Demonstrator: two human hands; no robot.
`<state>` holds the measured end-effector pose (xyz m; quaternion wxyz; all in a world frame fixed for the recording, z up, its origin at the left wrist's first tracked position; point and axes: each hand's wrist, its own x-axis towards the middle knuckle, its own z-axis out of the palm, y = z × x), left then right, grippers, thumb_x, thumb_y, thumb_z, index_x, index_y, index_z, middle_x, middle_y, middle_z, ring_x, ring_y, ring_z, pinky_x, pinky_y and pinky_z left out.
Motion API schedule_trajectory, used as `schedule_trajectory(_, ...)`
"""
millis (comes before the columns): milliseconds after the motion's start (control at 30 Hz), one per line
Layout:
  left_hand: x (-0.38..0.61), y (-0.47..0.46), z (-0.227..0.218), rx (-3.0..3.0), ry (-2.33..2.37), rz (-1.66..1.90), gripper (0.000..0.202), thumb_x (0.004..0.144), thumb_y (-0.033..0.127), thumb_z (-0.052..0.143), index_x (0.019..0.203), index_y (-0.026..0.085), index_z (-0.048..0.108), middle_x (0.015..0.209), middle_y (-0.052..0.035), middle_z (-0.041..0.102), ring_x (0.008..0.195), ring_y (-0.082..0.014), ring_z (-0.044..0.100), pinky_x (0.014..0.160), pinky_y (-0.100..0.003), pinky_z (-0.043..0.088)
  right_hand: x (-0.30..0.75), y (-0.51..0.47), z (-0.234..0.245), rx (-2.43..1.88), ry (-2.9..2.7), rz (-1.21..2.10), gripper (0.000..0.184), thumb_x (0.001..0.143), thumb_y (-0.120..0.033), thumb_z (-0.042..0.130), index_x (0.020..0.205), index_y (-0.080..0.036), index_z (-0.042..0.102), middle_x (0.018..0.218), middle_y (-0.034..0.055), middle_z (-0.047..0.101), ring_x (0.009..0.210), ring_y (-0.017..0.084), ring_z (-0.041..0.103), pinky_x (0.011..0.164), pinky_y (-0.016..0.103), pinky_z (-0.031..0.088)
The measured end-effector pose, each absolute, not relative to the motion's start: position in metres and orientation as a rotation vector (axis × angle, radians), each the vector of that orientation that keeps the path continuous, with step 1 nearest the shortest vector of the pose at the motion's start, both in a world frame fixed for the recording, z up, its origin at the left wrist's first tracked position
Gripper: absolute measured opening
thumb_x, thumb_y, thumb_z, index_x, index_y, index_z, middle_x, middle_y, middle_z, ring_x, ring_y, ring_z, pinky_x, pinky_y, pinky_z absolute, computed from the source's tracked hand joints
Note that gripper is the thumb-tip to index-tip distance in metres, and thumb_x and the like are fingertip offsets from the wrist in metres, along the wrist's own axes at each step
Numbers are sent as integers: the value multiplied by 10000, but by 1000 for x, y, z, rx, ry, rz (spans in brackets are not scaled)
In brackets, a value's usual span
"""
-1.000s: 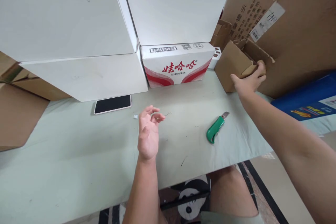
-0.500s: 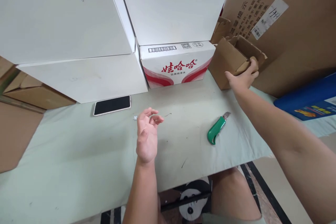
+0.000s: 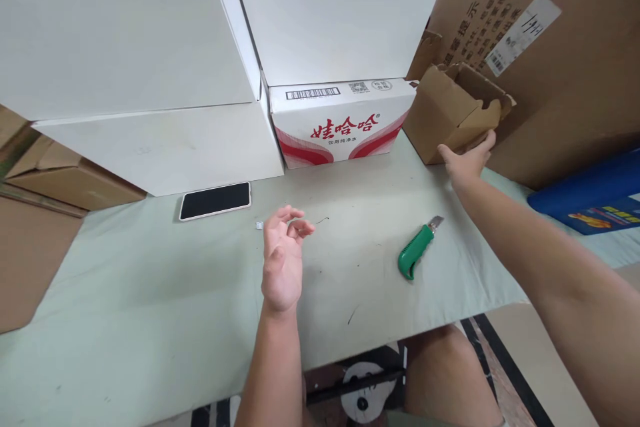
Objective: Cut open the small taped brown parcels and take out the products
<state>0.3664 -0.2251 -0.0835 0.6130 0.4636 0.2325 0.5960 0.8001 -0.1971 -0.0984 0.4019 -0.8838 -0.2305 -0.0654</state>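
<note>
A small open-topped cardboard box (image 3: 440, 110) stands at the back right, beside the white and red carton (image 3: 345, 127). My right hand (image 3: 469, 157) is at its near side, thumb on the front face and fingers wrapped along the right side; part of the grip is hidden. My left hand (image 3: 283, 260) is raised over the middle of the table, palm turned inward, fingers loosely curled and apart, holding nothing. Between my two arms lies a green utility knife (image 3: 416, 250) with its blade out, pointing away to the right.
A phone (image 3: 215, 201) lies on the pale green tablecloth (image 3: 150, 293) by the white boxes (image 3: 150, 147). A large brown carton (image 3: 565, 80) stands at the right behind a blue package (image 3: 590, 193). More cardboard (image 3: 35, 247) is at the left edge.
My right hand has slid down the small box's side, its fingers leaving the top rim. My left hand keeps its pose. The view has shifted slightly.
</note>
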Motion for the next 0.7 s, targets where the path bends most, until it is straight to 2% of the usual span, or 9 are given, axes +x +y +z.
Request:
schedule_trajectory(100, 367, -227, -84, 1073, 532, 1365, 516, 806, 635, 665, 1221, 331, 704, 1158, -56, 643, 923, -205, 652, 894, -394, 540, 803, -194, -107, -2247, -546, -16, 559, 874, -360, 722, 1359, -165, 524, 1356, 212, 596, 1183, 245, 597, 1026, 399, 482)
schedule_trajectory(167, 367, -228, -84, 1080, 557, 1363, 527, 802, 642, 660, 1217, 320, 698, 1162, -64, 643, 926, -214, 652, 892, -407, 544, 807, -190, -108, -2238, -612, 80, 403, 894, -322, 687, 1265, -194, 593, 1311, 154, 646, 1158, 213, 615, 1043, 377, 487)
schedule_trajectory(300, 366, -226, -84, 1075, 555, 1362, 552, 787, 655, 666, 1217, 310, 687, 1158, -65, 637, 919, -215, 645, 885, -410, 546, 810, -187, -102, -2229, -751, 196, 493, 847, -258, 640, 1337, -205, 614, 1380, 153, 649, 1277, 266, 609, 1129, 423, 459)
schedule_trajectory(500, 365, -230, -81, 980, 547, 1383, 569, 753, 650, 704, 1190, 287, 667, 1117, -59, 644, 901, -204, 642, 871, -384, 539, 766, -219, -84, -2235, -989, 215, 539, 802, -313, 599, 1328, -210, 646, 1402, 160, 665, 1355, 359, 602, 1191, 581, 440)
schedule_trajectory(567, 364, -236, -79, 916, 587, 1382, 561, 753, 639, 709, 1174, 272, 656, 1098, -58, 646, 887, -197, 640, 864, -372, 522, 734, -234, -74, -2202, -1137, 198, 522, 815, -338, 586, 1326, -264, 656, 1424, 155, 659, 1396, 396, 580, 1189, 617, 428)
schedule_trajectory(633, 361, -241, -76, 852, 621, 1369, 537, 768, 621, 700, 1158, 255, 648, 1091, -55, 645, 874, -184, 641, 867, -362, 499, 694, -247, -63, -2113, -1345, 165, 482, 863, -398, 578, 1338, -392, 660, 1437, 126, 660, 1410, 412, 578, 1160, 619, 442)
schedule_trajectory(700, 355, -244, -71, 780, 652, 1374, 482, 798, 579, 666, 1138, 238, 638, 1085, -55, 643, 878, -179, 641, 862, -354, 483, 641, -257, -52, -1937, -1589, 134, 467, 917, -455, 532, 1373, -514, 618, 1461, 69, 654, 1452, 379, 552, 1162, 604, 449)
